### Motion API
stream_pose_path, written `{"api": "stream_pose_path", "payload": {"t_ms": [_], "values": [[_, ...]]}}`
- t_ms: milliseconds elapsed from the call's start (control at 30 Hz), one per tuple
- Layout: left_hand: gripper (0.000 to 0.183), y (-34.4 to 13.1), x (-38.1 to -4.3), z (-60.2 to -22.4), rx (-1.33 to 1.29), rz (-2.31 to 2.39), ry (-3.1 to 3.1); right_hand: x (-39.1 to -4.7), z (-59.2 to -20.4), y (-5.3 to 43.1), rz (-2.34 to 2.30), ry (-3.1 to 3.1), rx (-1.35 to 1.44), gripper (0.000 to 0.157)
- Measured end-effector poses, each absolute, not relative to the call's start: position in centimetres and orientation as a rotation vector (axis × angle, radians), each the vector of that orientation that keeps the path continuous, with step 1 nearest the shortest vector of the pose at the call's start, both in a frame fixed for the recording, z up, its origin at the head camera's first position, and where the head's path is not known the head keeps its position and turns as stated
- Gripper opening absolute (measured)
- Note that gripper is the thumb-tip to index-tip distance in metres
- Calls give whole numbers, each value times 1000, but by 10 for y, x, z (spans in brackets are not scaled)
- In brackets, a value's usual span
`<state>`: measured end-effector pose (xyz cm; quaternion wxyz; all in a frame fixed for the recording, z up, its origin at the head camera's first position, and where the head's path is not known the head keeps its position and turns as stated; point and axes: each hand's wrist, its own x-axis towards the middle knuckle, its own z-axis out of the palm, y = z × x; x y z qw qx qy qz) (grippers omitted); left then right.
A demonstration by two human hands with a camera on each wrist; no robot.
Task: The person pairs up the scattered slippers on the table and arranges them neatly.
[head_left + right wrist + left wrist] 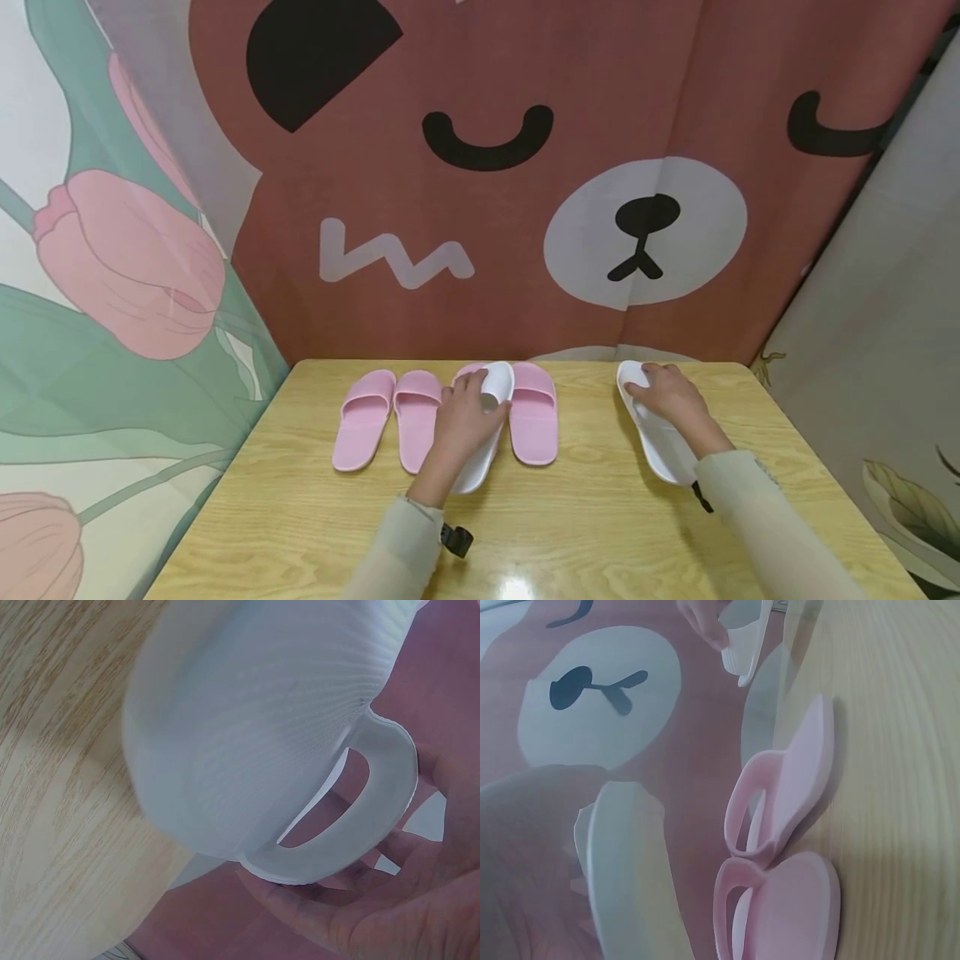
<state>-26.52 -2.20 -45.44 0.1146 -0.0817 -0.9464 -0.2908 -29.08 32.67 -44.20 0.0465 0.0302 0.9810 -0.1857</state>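
My left hand (pixel 459 423) grips a white slipper (pixel 477 468) by its strap, and the slipper hangs over part of the pink slippers. Toward the table's right side, my right hand (pixel 673 395) holds a second white slipper (pixel 666 450) at the strap. The right wrist view has the fingers (pixel 300 904) around that strap, with the ribbed sole turned to the camera. Blurred in the left wrist view, the left white slipper (pixel 634 877) is tilted up. Pink slippers stand in a row: a far-left one (pixel 363 427), its neighbour (pixel 415 417), another mostly covered, and a right one (pixel 535 427).
All of this is on or above a wood-grain table (pixel 585 533). Behind its back edge hangs a brown curtain (pixel 375 325) with a bear's face. A tulip-printed cloth (pixel 127 258) hangs at the left and a pale cloth (pixel 885 333) at the right.
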Motion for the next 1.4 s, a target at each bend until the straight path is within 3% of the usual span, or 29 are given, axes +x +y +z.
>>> {"api": "stream_pose_path", "payload": {"t_ms": [1400], "values": [[77, 46, -270, -456, -308, -772, -2809, -293, -442, 329, -557, 2981, 113, 79]]}}
